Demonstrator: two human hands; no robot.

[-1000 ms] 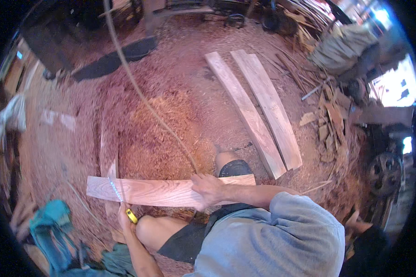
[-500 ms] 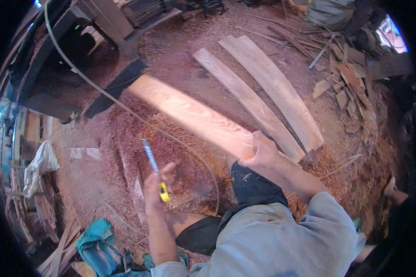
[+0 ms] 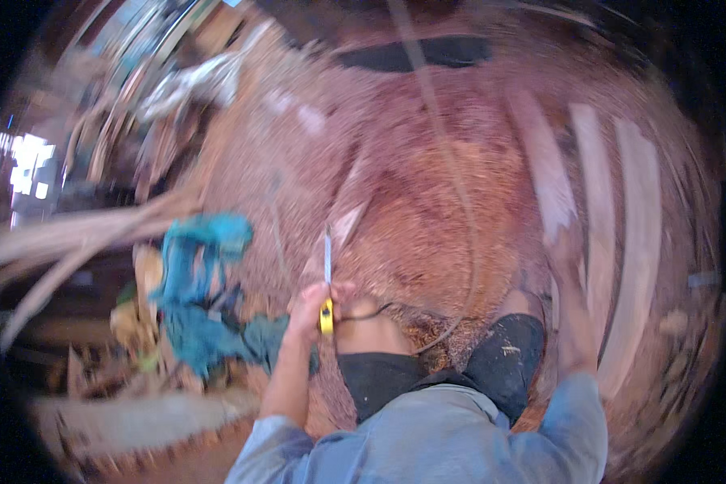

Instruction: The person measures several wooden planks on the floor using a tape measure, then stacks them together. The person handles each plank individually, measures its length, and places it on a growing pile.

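Note:
My left hand (image 3: 308,310) is closed round a yellow tape measure (image 3: 326,317), whose short length of blade (image 3: 327,256) sticks out away from me. On the right, my right hand (image 3: 565,242) grips the near end of a pale wooden board (image 3: 542,157), its fingers blurred by motion. The board points away from me. Beside it lie two more long boards, a narrow one (image 3: 595,185) and a curved wider one (image 3: 639,218). Whether the held board touches the ground cannot be made out.
Wood shavings (image 3: 427,218) cover the ground. A thin cable (image 3: 465,210) runs across them towards my legs. Teal cloth (image 3: 194,282) lies at the left, near scrap wood (image 3: 97,234) and a white sack (image 3: 194,85). A black flat piece (image 3: 419,55) is at the far side.
The view has swung to the left, so the boards now appear farther right. The held board looks lower and points straight away from me. The tape measure stays in my left hand.

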